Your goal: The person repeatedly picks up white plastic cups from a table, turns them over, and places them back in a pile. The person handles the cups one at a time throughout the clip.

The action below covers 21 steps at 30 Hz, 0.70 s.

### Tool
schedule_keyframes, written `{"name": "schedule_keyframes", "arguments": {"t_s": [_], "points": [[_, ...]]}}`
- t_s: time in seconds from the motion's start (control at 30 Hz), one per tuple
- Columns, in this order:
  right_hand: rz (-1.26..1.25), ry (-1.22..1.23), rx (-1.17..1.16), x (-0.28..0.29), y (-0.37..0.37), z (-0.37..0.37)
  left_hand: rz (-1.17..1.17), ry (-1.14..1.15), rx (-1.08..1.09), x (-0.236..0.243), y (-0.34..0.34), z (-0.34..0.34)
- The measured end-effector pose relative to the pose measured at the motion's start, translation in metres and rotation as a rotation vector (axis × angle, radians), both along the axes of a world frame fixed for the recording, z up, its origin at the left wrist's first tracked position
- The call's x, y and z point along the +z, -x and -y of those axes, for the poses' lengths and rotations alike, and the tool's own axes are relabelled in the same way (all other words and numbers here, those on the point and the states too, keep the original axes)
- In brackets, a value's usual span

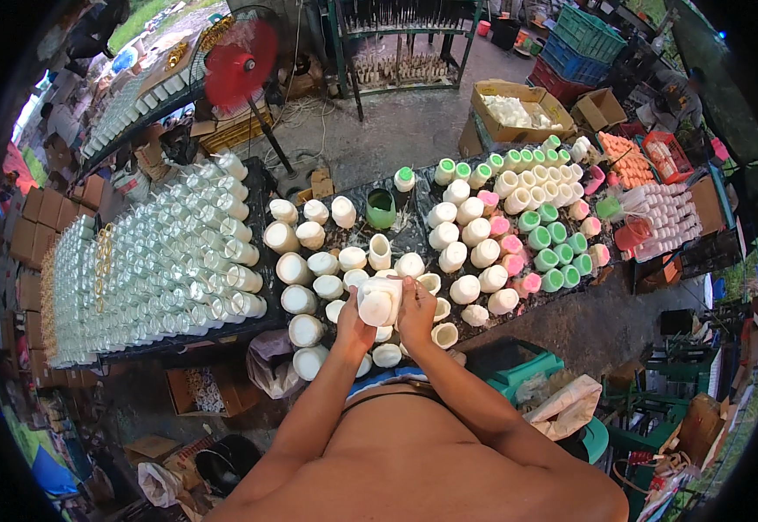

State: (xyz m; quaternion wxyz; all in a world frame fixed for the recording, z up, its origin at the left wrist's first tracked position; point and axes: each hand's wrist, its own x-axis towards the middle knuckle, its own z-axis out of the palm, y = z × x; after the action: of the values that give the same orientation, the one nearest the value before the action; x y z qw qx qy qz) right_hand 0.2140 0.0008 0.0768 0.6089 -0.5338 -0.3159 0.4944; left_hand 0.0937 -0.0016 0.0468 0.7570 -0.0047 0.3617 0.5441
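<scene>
White, wax-like piece (379, 302) — one, above the near edge of the dark-covered table (411, 226), held between left hand (355, 329) and right hand (416, 315), fingers closed about both sides. White cups (298, 299), many, standing around it, uncoloured. Green-ended cups (562, 253) and pink-ended cups (512, 264), grouped to the right; by colour alone I judge these further along. Held piece: no colour showing, handling apparently unfinished — how many others are complete, I cannot tell.
</scene>
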Motion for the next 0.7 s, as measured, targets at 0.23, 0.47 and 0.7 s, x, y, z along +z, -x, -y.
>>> {"name": "schedule_keyframes", "arguments": {"t_s": [0.23, 0.47, 0.7], "points": [[-0.209, 0.093, 0.018, -0.004, 0.002, 0.001, 0.248, -0.002, -0.03, 0.002, 0.0, 0.001], [-0.431, 0.181, 0.059, -0.007, 0.001, 0.0, 0.181, -0.018, -0.154, -0.007, 0.007, 0.001], [-0.385, 0.192, 0.163, -0.032, 0.002, -0.018, 0.356, -0.018, -0.175, -0.027, 0.014, -0.01]]}}
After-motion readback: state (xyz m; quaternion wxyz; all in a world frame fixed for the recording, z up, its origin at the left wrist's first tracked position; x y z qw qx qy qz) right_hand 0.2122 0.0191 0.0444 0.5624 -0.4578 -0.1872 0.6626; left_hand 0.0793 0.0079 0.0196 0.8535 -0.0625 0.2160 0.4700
